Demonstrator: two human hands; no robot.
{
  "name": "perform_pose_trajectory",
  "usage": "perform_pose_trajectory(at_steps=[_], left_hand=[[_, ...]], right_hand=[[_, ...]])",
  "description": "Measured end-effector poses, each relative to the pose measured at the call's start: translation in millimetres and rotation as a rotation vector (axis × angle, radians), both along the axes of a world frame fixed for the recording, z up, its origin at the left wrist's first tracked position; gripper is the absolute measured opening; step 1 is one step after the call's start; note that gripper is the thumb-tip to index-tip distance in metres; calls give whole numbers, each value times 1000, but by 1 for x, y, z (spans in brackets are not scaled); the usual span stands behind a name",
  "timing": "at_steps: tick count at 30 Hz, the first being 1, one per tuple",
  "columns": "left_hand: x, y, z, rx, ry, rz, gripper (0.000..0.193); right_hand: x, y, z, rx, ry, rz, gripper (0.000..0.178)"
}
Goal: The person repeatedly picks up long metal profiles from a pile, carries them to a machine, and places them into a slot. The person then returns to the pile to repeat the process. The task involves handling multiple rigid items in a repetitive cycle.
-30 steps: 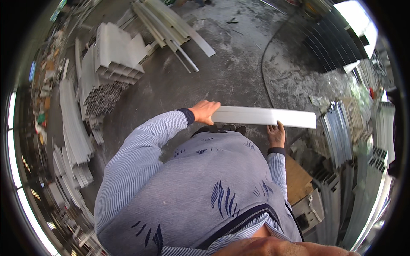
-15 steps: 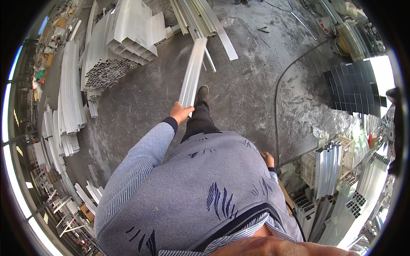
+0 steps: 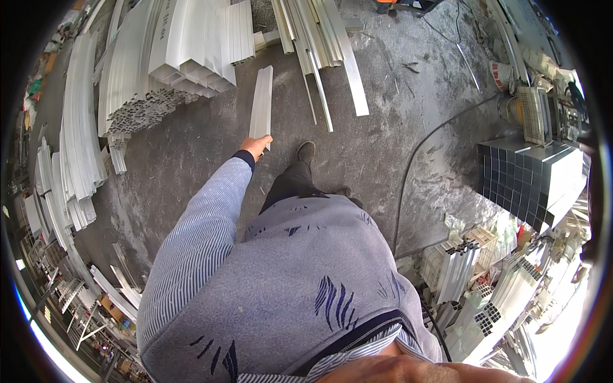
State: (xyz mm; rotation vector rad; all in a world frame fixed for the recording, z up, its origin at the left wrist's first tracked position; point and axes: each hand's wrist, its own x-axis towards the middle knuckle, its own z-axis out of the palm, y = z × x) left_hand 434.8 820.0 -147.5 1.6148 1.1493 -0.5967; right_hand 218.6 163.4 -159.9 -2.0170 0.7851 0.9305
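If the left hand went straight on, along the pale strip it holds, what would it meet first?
Past the pale strip, the left hand would probably meet the crosswise bar; depth is unclear, so it might pass above.

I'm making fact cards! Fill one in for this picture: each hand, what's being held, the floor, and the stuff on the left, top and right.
Left hand: closed around a strip near one end
Right hand: out of view
Strip: pale, long, pointing away from the body
Floor: grey, with a dark cord curving across
Upper left: stacked pale tubes
Top: loose bars side by side
Right: dark stack with a grid-like face
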Motion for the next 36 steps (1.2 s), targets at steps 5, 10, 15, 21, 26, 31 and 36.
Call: perform_pose_trajectory(at_steps=[5, 10, 15, 21, 26, 31, 36], left_hand=[[51, 26, -11, 68, -31, 63, 58], [85, 50, -15, 87, -94, 113, 60], [123, 88, -18, 63, -108, 100, 63], [235, 171, -59, 240, -119, 22, 63], [368, 256, -118, 367, 59, -67, 97], [481, 331, -164, 359, 92, -75, 107], [557, 395, -232, 437, 108, -122, 107]], right_hand=[[82, 40, -5, -25, -29, 85, 46], [157, 67, -22, -33, -50, 153, 51], [240, 90, -44, -52, -62, 278, 55], [317, 137, -37, -40, -179, 522, 37], [336, 228, -28, -161, -57, 491, 36], [340, 317, 3, -264, 171, 193, 41], [346, 374, 38, -294, 237, 276, 42]])
